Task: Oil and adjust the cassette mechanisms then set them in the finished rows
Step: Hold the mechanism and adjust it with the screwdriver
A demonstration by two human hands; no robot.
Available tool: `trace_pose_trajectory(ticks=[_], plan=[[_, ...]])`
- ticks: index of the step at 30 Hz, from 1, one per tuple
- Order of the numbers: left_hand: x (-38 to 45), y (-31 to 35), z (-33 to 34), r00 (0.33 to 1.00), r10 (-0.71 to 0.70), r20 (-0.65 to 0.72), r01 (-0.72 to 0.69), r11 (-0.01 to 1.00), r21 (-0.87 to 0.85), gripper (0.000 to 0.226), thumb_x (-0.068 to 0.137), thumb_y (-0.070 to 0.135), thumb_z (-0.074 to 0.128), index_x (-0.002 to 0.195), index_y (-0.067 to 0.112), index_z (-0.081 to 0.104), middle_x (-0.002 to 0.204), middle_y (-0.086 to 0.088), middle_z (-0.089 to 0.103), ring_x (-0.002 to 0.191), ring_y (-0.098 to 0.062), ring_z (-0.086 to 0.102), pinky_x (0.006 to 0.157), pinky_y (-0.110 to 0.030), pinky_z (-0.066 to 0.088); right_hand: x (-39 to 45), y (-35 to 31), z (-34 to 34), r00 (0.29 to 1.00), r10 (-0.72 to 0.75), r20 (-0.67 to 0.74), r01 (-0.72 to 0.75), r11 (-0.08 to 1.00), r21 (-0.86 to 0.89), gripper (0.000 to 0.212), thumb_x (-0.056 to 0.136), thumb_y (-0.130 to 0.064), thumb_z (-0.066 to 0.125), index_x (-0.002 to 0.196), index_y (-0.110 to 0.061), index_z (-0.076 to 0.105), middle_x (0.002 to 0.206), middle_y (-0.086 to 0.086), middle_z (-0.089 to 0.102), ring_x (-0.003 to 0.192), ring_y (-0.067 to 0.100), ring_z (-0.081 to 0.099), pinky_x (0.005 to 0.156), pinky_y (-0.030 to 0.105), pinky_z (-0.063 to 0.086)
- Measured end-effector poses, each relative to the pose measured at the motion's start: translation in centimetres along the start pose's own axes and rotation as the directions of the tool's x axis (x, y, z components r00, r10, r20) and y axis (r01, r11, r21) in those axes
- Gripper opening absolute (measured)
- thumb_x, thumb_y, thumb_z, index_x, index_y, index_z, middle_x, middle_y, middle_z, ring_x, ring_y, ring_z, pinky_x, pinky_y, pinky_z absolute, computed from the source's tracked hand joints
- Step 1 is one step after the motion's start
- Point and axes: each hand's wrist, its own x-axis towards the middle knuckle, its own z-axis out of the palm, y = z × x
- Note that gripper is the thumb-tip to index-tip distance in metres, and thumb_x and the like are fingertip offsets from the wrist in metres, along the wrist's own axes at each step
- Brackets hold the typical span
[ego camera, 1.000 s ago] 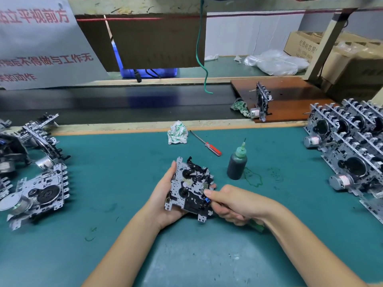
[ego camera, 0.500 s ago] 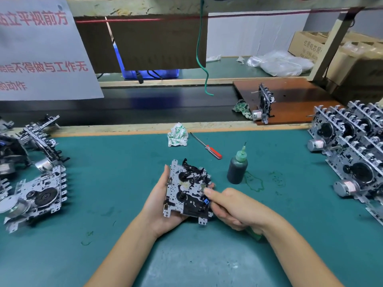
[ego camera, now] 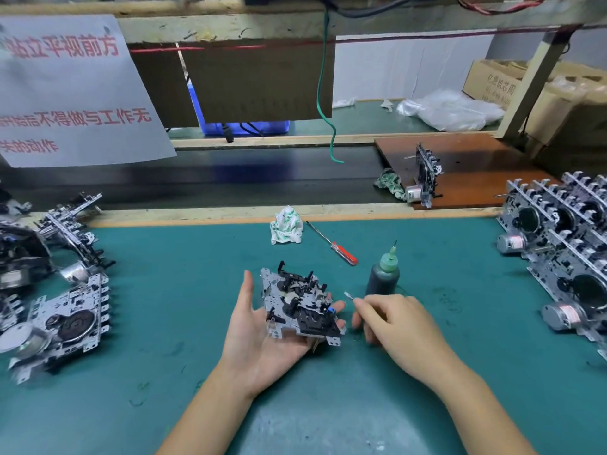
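Since the earlier frame the right hand (ego camera: 399,326) has drawn away from the cassette mechanism (ego camera: 300,305) and now sits just beside it, fingers curled, pinching a thin tool (ego camera: 348,295) whose pale tip points toward the mechanism. At the centre of the frame the mechanism lies on the left hand (ego camera: 262,326), which is spread flat beneath it, thumb raised clear at the left edge, fingertips showing past the right edge. Just behind the right hand stands the dark oil bottle (ego camera: 382,274) with its green nozzle; further up lie a red-handled screwdriver (ego camera: 333,244) and a crumpled rag (ego camera: 286,225). Finished rows (ego camera: 558,251) stand at the right edge of the frame, and more mechanisms (ego camera: 62,320) lie at the left. Resting loose on an open palm, the mechanism could probably slide or tip off if the tool pushes on it again without the thumb closing; the bottle, so near the right wrist, could be knocked over.
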Motion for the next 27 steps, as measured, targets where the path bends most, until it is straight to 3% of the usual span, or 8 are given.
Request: trace_pose_trajectory(ticks=[2,4,5,9,13,17,21,27], plan=[[0.1,0.1,-0.1,1.0,0.019,-0.009,-0.018,1.0,0.023,0.088,0.08,0.07,0.045,0.124,-0.005,0.059,0.134,-0.028,0.051,0.119,-0.052,0.049,0.089,-0.064,0.046,-0.2,-0.3,0.3,0.938,-0.068,-0.34,0.024,0.991,-0.132,0.038,0.094,-0.044,0.046,0.069,-0.021,0.063,0.059,-0.005,0.063,0.062,0.019,0.057,0.06,0.034,0.045],[0.3,0.2,-0.3,0.999,0.029,-0.025,-0.028,0.998,0.048,0.081,0.081,0.07,0.043,0.117,0.0,0.065,0.132,-0.024,0.055,0.117,-0.051,0.052,0.091,-0.058,0.048,-0.2,-0.5,0.3,0.782,-0.049,-0.622,0.127,0.989,0.081,0.022,0.087,-0.04,0.058,0.073,-0.024,0.061,0.068,-0.009,0.061,0.062,0.014,0.056,0.056,0.035,0.045],[0.5,0.1,-0.4,0.999,0.03,-0.034,-0.028,0.998,0.058,0.077,0.082,0.068,0.042,0.114,0.002,0.068,0.131,-0.023,0.056,0.115,-0.051,0.054,0.092,-0.057,0.046,0.0,-0.3,0.4,0.752,-0.001,-0.66,0.154,0.972,0.175,0.013,0.083,-0.037,0.065,0.081,-0.026,0.057,0.079,-0.012,0.058,0.069,0.01,0.056,0.06,0.036,0.047],[0.8,0.1,-0.5,0.999,-0.038,-0.005,0.038,0.994,0.104,0.065,0.088,0.058,0.043,0.116,0.005,0.067,0.131,-0.022,0.057,0.115,-0.051,0.053,0.1,-0.058,0.042,1.4,1.0,0.9,0.902,0.205,-0.38,-0.044,0.919,0.393,0.056,0.074,-0.02,0.078,0.116,-0.025,0.042,0.115,-0.009,0.049,0.113,0.016,0.048,0.089,0.029,0.038],[0.6,0.0,-0.4,0.996,-0.088,0.033,0.081,0.983,0.167,0.062,0.084,0.053,0.05,0.116,0.003,0.067,0.129,-0.025,0.056,0.115,-0.043,0.057,0.097,-0.057,0.044,1.8,1.7,1.3,0.943,0.211,-0.257,-0.077,0.889,0.451,0.035,0.084,-0.016,0.069,0.107,-0.026,0.045,0.099,-0.018,0.053,0.109,0.013,0.052,0.07,0.015,0.03],[0.7,0.3,-0.6,0.999,0.005,0.037,-0.01,0.989,0.149,0.063,0.087,0.053,0.046,0.121,0.003,0.064,0.133,-0.025,0.053,0.12,-0.04,0.054,0.1,-0.054,0.044,1.7,0.7,1.1,0.942,0.154,-0.297,0.065,0.786,0.615,0.034,0.094,-0.023,0.054,0.128,-0.023,0.048,0.105,-0.025,0.057,0.095,-0.002,0.054,0.075,0.004,0.038],[0.6,0.2,-0.5,0.996,-0.044,0.073,0.033,0.988,0.148,0.065,0.09,0.052,0.042,0.124,0.0,0.06,0.137,-0.026,0.05,0.124,-0.048,0.047,0.106,-0.058,0.035,1.4,0.2,0.3,0.939,0.175,-0.297,0.167,0.526,0.834,0.02,0.092,-0.014,0.056,0.106,-0.027,0.052,0.061,-0.006,0.056,0.045,0.01,0.041,0.043,0.02,0.036],[0.4,0.0,-0.1,0.981,-0.158,0.114,0.133,0.971,0.198,0.064,0.083,0.048,0.052,0.124,0.0,0.06,0.135,-0.027,0.05,0.121,-0.051,0.049,0.103,-0.057,0.038,1.5,0.0,-1.0,0.941,0.297,-0.163,0.186,-0.053,0.981,0.02,0.07,-0.016,0.064,0.089,-0.012,0.06,0.061,-0.006,0.054,0.04,0.004,0.031,0.038,0.014,0.03]])
